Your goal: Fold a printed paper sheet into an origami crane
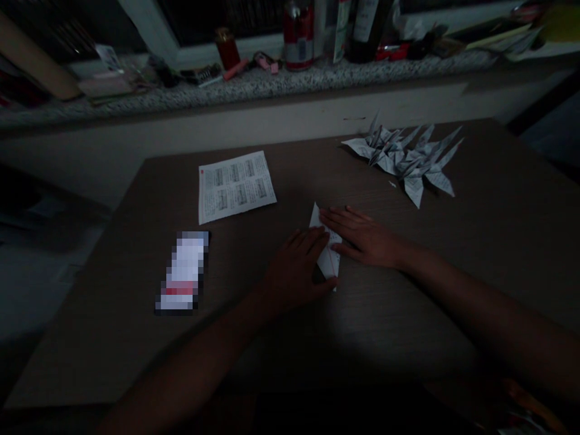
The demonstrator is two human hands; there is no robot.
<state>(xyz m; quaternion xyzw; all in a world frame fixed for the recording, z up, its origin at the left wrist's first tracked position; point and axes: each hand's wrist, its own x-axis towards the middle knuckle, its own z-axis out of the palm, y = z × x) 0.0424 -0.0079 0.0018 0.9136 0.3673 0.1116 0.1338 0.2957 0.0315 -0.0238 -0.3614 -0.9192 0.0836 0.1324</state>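
Where two hands meet near the middle of the worktop (389, 338), a folded paper (332, 264) lies under them, long and narrow, with one pointed end toward the wall and the other toward the person. Printed marks and a reddish line show on its pale face.

The left hand (296, 266) is open over the left edge of the paper, its fingers lying across the upper part and its thumb reaching to the near tip. The right hand (365, 238) is open too, laid palm down, fingers together over the upper right side and thumb on the paper's edge.

Up and to the left, a printed sheet (238, 188) with rows of small pictures lies flat. Nearer the person, left of the left hand, rests a phone (183, 272), its lit screen blurred into blocks.

Toward the far right, a cluster of pointed paper shapes (403, 158) stands close together, overlapping, with a tiny scrap (392, 183) just beside it.

Behind the worktop runs the wall (290, 125), and above it a speckled sill (254, 80) carries a jar (228, 53), a red can (299, 39), a dark bottle (362, 36) and small clutter, dim under the window.
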